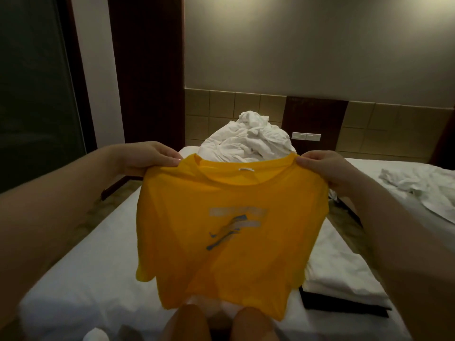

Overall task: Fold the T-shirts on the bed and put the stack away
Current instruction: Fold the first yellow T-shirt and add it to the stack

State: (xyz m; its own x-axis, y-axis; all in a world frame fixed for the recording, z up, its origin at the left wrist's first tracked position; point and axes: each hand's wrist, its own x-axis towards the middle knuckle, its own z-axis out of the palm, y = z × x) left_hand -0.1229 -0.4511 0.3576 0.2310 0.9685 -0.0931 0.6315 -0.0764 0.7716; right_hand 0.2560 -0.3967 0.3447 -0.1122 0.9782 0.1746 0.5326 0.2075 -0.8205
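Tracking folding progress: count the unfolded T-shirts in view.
1: the yellow T-shirt, held up over the bed by left hand and right hand. The crumpled white heap at the bed's head may hide others.

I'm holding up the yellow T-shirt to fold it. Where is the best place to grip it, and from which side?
Grip the two shoulders beside the collar, each pinched from its outer side, as the left hand and right hand do now. Held there, the yellow T-shirt hangs spread and fairly flat, hem free above the bed, so it should lay down squarely.
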